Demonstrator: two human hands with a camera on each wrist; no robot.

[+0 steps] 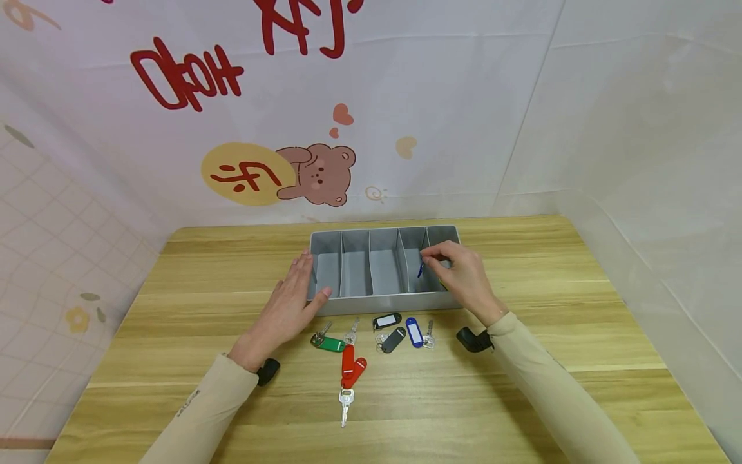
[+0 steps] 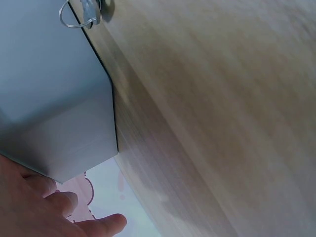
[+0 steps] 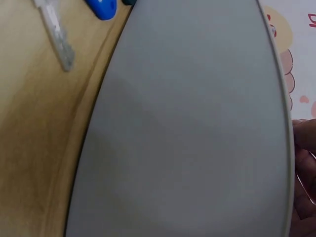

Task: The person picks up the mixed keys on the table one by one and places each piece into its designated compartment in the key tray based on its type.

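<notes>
A grey divided tray (image 1: 359, 304) stands lengthwise across the table. My left hand (image 1: 288, 298) rests against its left end, fingers straight along the side and thumb over the front rim. In the left wrist view, the left fingers (image 2: 61, 202) lie beside the tray's end. My right hand (image 1: 464, 274) pinches a slim blue key tag (image 1: 420, 269) between thumb and fingertips, seen edge-on, over the compartment second from the right. Whether a key hangs from it I cannot tell. A bit of yellow (image 1: 443, 283) shows beside the right hand, mostly hidden by it.
In front of the tray lie a green key tag (image 1: 328, 344), two red tags (image 1: 348, 361) with a silver key (image 1: 346, 401), two black tags (image 1: 394, 339) and a blue tag (image 1: 414, 332) beside another key (image 1: 429, 338). A printed backdrop (image 1: 452, 96) rises behind the table.
</notes>
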